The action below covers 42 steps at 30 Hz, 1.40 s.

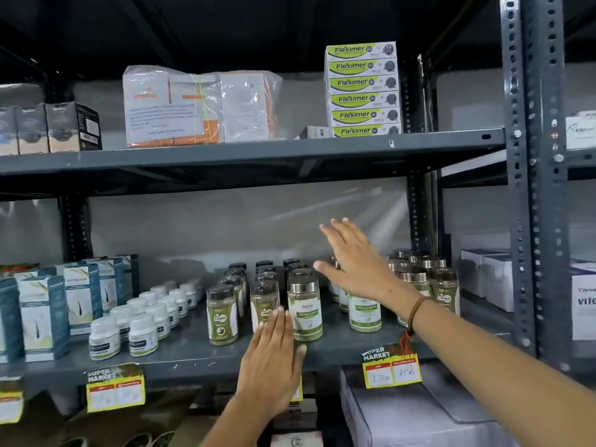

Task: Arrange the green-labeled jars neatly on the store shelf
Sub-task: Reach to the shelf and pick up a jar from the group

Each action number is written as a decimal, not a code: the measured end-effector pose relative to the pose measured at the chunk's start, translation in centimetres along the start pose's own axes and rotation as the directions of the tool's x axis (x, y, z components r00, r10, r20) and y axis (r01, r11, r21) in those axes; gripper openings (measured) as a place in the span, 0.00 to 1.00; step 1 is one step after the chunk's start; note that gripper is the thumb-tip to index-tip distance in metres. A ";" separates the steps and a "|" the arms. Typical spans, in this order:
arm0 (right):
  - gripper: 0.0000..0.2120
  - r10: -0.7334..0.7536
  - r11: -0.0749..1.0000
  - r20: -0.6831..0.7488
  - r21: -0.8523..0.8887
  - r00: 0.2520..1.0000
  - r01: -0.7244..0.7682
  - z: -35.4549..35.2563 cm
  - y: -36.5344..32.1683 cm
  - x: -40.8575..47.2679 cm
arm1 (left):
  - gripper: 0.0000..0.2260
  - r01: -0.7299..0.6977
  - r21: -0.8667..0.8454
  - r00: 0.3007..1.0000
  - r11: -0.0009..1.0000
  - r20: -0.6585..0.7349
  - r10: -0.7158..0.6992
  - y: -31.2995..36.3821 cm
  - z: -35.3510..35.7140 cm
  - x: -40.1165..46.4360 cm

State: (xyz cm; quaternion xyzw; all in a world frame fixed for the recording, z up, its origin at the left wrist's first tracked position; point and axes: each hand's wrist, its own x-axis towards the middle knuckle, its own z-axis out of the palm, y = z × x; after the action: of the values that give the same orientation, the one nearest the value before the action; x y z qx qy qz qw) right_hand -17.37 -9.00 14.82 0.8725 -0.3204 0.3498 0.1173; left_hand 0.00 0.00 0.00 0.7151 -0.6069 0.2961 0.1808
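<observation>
Looks like the lining-up step: green-labeled jars [304, 309] sit mid-shelf [193, 346], front one flanked by both hands. Left hand [271, 359] and right hand [351, 259] are flat, fingers [335, 225] apart, gripping nothing. Next, probably nudging rows straight.

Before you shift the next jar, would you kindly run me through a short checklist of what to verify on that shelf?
1. Left hand free: ok, open and flat at the grey metal shelf edge, in front of the front jars.
2. Right hand free: ok, open, fingers spread, holding nothing.
3. Silver-lidded green-labeled jar upright: ok, standing at the front.
4. Black-lidded green-labeled jars in rows: ok, three files running back.
5. Lid types kept together: not ok, a silver-lidded jar fronts a black-lidded file.
6. Jars behind the right wrist aligned: cannot tell, partly hidden.
</observation>
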 end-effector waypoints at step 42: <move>0.27 0.307 0.889 0.356 0.224 0.883 -0.399 -8.8 7.6 -2.4 | 0.20 0.091 -0.117 0.983 0.989 -0.146 -0.108 1.7 3.9 0.0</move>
State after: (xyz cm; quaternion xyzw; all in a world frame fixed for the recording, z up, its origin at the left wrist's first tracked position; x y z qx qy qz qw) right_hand -28.24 -9.88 19.44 0.8500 -0.4349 0.2670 -0.1306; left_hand -0.89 -2.74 -3.09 0.7090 -0.5700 0.3064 0.2802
